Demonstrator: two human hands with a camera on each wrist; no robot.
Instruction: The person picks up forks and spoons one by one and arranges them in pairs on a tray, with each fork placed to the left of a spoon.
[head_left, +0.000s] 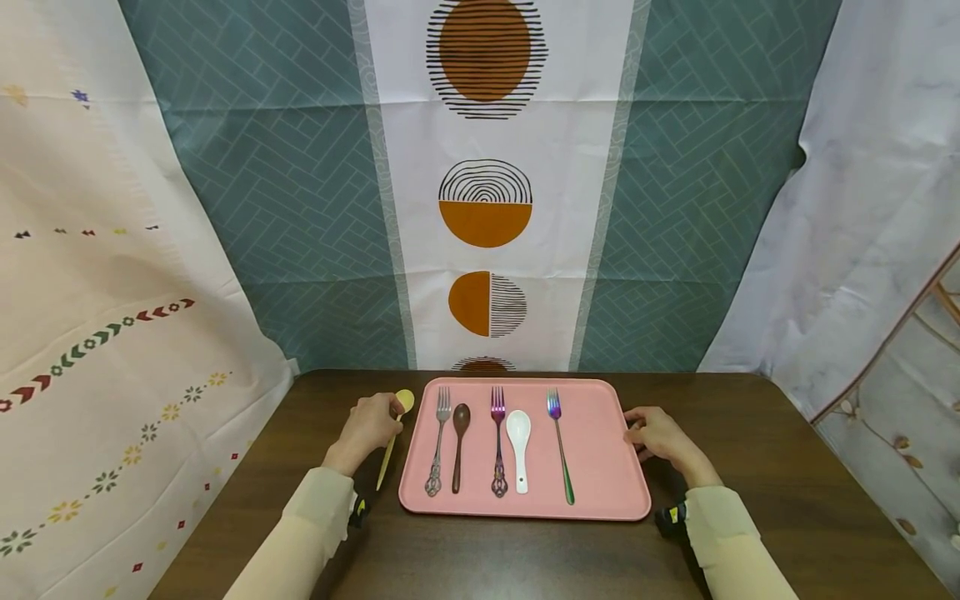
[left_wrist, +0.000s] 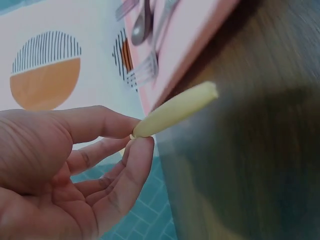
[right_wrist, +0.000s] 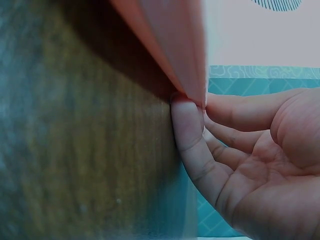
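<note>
My left hand (head_left: pixel 369 427) pinches a yellow spoon (head_left: pixel 386 462) between thumb and fingertip, just left of the pink tray (head_left: pixel 600 492). In the left wrist view the spoon's handle (left_wrist: pixel 175 110) sticks out past the fingertips, and its bowl is hidden. At the tray's right edge, my right hand (head_left: pixel 660 435) grips the rim, with a fingertip (right_wrist: pixel 187 117) tucked under it. On the tray lie a silver fork (head_left: pixel 438 442), a dark brown spoon (head_left: pixel 458 450), a purplish fork (head_left: pixel 498 442), a white spoon (head_left: pixel 519 437) and a rainbow-coloured fork (head_left: pixel 558 433), all with handles towards me.
Under the tray is a dark brown wooden table (head_left: pixel 450 558). Behind its far edge hangs a green and white patterned cloth (head_left: pixel 487 133). Pale patterned cloths hang on the left (head_left: pixel 112 375) and right (head_left: pixel 840 250).
</note>
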